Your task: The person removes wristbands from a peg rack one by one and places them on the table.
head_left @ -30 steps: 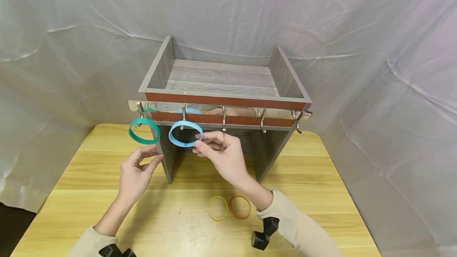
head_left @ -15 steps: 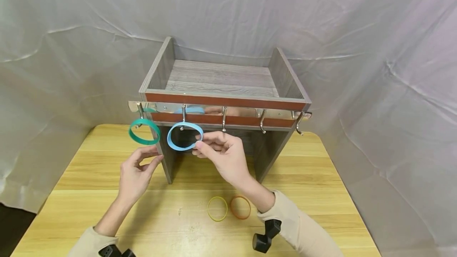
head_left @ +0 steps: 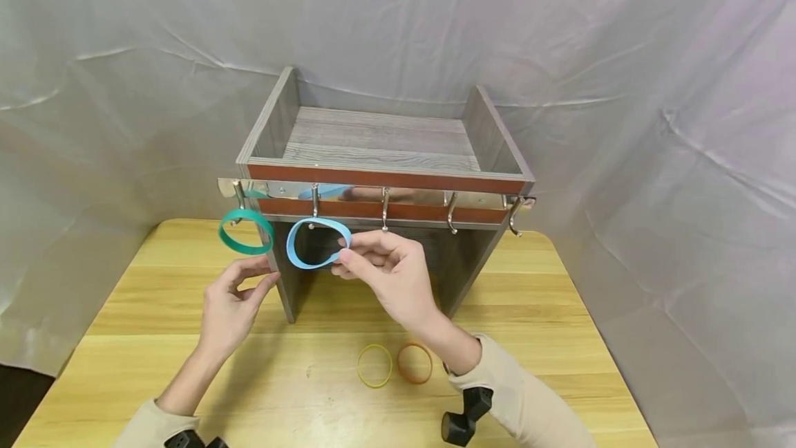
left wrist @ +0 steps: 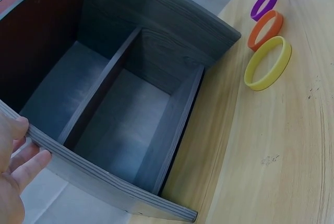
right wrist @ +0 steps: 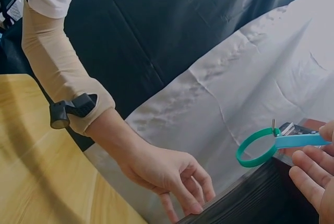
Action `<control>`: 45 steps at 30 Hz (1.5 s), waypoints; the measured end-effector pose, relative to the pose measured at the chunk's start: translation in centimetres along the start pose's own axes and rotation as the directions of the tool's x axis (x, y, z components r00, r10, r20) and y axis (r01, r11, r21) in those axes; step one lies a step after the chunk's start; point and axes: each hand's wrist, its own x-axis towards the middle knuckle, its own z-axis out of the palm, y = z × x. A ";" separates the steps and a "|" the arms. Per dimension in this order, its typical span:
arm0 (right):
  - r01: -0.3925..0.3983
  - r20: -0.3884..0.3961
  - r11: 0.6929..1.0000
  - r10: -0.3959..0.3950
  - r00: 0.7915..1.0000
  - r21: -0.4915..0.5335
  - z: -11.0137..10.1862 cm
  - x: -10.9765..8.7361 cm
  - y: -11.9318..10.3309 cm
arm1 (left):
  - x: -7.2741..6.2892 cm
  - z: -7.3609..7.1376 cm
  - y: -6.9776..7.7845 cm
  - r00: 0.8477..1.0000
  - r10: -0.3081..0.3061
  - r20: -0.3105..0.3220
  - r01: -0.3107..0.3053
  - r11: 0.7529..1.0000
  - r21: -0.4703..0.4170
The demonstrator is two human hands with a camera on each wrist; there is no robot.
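Note:
My right hand point(head_left: 394, 278) pinches the right side of a light blue wristband point(head_left: 292, 247) between thumb and fingers. The band is bent out of round, and the tip of the second hook from the left point(head_left: 314, 200) shows inside its loop. A green wristband point(head_left: 267, 234) hangs from the leftmost hook point(head_left: 239, 193). Below it, my left hand point(head_left: 233, 306) grips the front edge of the grey shelf's left side panel point(left wrist: 104, 169). In the left wrist view its fingertips lie against that panel edge.
A metal hook rail point(head_left: 423, 197) runs across the shelf front, with more hooks to the right. Yellow point(head_left: 374, 384) and orange wristbands point(head_left: 415, 381) lie on the wooden table, beside a purple one point(left wrist: 253, 12). Grey sheeting point(head_left: 398, 26) surrounds the table.
The blue wristband has been drawn slightly down and bent more out of round. The left hand keeps its place on the panel, and the head view has shifted slightly.

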 end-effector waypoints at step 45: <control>-0.082 0.071 0.996 0.080 0.994 0.022 -2.2 -4.6 0.0 | -0.1 -0.1 -0.1 1.000 0.006 0.014 -0.006 1.000 -0.009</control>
